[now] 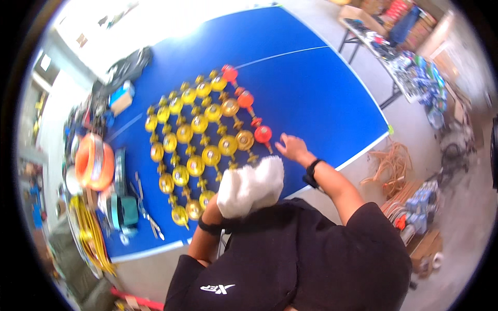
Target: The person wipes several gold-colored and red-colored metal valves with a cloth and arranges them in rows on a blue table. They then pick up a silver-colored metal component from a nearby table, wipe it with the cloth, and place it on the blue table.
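Note:
On the blue table (311, 83), yellow discs (195, 166), two amber discs (245, 140) and red discs (263, 134), with smaller knobbed pieces between them, form several rows. My left hand (222, 205), its fingers hidden, holds a bunched white cloth (250, 186) over the near end of the rows. My right hand (293, 146) is open, fingers slightly bent and apart, just right of the nearest red disc.
Orange coils (94, 160), a teal tool (124, 210), yellow hose (93, 233) and long metal tools crowd the table's left. A side table (376, 54) laden with parts stands back right. Tangled cord (391, 166) and boxes (425, 254) lie on the floor at right.

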Tool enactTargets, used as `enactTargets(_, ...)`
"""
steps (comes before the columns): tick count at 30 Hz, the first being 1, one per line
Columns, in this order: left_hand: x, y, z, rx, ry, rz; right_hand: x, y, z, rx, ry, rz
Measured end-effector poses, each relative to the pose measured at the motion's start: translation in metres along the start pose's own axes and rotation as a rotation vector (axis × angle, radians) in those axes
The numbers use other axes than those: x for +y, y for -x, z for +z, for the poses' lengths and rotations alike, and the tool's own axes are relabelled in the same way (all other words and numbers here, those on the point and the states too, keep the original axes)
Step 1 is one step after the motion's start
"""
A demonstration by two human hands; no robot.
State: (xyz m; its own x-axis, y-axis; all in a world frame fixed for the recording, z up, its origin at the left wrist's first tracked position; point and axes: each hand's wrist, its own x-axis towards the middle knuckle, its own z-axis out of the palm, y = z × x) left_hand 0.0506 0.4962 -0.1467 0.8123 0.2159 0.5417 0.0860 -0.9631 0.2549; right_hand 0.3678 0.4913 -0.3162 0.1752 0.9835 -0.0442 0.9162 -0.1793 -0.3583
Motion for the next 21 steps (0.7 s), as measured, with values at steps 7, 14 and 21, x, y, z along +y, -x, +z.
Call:
enactTargets(7, 0.056, -0.082, 0.000, -0.211, 0.313, 0.067, 0.122, 0.221, 0.080, 0.586, -0.401, 0.979)
enactTargets(14, 0.157, -0.089, 0.040, -0.386, 0.432, 0.100, 0.107, 0.511, 0.146, 0.642, -1.016, 1.536)
enactTargets(21, 0.266, -0.050, 0.054, -0.576, 0.495, 0.321, -0.064, 0.684, 0.198, 0.730, -0.695, 1.775)
